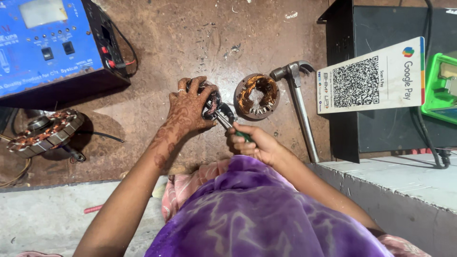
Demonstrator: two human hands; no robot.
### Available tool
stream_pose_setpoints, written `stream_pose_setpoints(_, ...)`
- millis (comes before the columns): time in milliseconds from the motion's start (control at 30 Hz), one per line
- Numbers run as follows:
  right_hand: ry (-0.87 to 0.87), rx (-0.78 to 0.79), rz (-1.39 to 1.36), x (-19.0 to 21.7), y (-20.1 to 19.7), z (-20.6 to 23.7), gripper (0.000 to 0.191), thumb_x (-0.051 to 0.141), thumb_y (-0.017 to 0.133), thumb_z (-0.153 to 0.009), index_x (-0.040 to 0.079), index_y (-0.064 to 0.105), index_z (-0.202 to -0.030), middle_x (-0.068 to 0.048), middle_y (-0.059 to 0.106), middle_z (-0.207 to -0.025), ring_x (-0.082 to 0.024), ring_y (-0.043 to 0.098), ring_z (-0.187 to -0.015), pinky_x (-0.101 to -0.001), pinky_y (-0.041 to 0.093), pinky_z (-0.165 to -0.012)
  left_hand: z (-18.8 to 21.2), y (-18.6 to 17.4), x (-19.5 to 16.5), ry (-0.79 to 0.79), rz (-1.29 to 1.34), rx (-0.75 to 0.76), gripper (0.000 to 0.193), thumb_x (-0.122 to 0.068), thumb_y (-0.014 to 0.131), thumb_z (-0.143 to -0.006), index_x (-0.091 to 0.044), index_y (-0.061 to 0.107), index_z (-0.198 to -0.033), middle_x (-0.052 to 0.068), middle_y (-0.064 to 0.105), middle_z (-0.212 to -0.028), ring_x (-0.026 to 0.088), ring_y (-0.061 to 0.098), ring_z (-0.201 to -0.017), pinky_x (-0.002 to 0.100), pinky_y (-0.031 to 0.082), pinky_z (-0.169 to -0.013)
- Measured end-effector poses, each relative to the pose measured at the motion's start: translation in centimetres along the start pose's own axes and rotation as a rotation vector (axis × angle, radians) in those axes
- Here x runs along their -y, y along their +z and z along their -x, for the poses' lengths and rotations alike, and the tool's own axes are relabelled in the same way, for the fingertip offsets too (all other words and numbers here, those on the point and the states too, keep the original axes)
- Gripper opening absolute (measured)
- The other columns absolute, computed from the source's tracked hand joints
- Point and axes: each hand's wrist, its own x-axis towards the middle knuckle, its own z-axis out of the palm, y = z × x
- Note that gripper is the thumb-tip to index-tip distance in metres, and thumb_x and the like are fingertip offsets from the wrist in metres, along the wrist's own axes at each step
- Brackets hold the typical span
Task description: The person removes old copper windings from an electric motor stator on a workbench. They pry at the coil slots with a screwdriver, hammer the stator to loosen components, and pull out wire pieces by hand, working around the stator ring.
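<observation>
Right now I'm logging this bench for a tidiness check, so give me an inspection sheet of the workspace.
Surface: brown worn floor, scratched, with pale flecks.
Job's things: small motor part under the left hand; green-handled pliers in the right hand, tip at the part.
Clutter: copper-wound stator ring, claw hammer, second winding.
Grippers: both hands closed on their things.
Cables: black lead from blue power unit; black cable at right.
Surroundings: black box, code card, concrete ledge.

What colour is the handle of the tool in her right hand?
Green, on the pliers in the right hand; head view.
</observation>
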Motion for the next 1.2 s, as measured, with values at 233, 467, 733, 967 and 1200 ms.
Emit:
stream_pose_setpoints(233,0.061,-0.287,-0.558,0.2,2.7,-1.9,0.022,0.021,0.052,-0.108,0.004,0.05,-0.094,-0.002,0.047,-0.073,-0.008,0.04,-0.052,-0.0202,0.034,-0.041,0.0,1.4,-1.0,-0.068,-0.019,-0.082,0.087,-0.029,0.095,-0.059,-0.031,0.053,-0.135,0.005,0.032,-0.157,0.044,0.026,-0.141,0.071,0.039,-0.097)
stream_pose_setpoints(467,-0.074,-0.628,-0.678,0.4,9.1,-8.3,0.025,0.018,0.05,-0.107,0.005,0.043,-0.085,0.0,0.042,-0.067,-0.009,0.038,-0.053,-0.0211,0.033,-0.043,-1.9,1.9,1.0,-0.18,0.043,0.064,0.098,-0.024,0.098,-0.053,-0.032,0.05,-0.138,-0.001,0.029,-0.16,0.043,0.021,-0.145,0.074,0.035,-0.104)
stream_pose_setpoints(733,-0.032,-0.165,0.431,-1.1,3.5,-1.0,0.028,0.024,0.049,-0.112,0.004,0.052,-0.092,-0.001,0.048,-0.072,-0.01,0.041,-0.053,-0.0242,0.035,-0.042,0.1,1.0,2.6,0.109,0.044,-0.017,0.109,-0.042,0.1,-0.05,-0.033,0.047,-0.145,-0.002,0.026,-0.163,0.042,0.019,-0.151,0.069,0.026,-0.113)
stream_pose_setpoints(967,-0.501,-0.672,2.085,-0.9,0.1,3.1,0.029,0.032,0.065,-0.1,0.011,0.065,-0.12,-0.017,0.075,-0.095,-0.03,0.075,-0.089,-0.0426,0.059,-0.079,0.1,1.2,1.0,-0.131,0.05,-0.079,0.137,-0.048,0.105,-0.04,-0.035,0.03,-0.154,0.014,0.001,-0.166,0.05,0.001,-0.151,0.074,0.021,-0.112)
stream_pose_setpoints(1200,-0.652,-0.613,2.144,-1.3,0.8,3.3,0.042,0.019,0.063,-0.098,0.006,0.057,-0.138,-0.02,0.07,-0.111,-0.033,0.072,-0.088,-0.0429,0.06,-0.075,0.1,2.6,-1.6,-0.452,0.175,-0.109,0.122,-0.037,0.1,-0.047,-0.046,0.036,-0.15,0.013,0.017,-0.161,0.045,0.024,-0.143,0.067,0.042,-0.099)
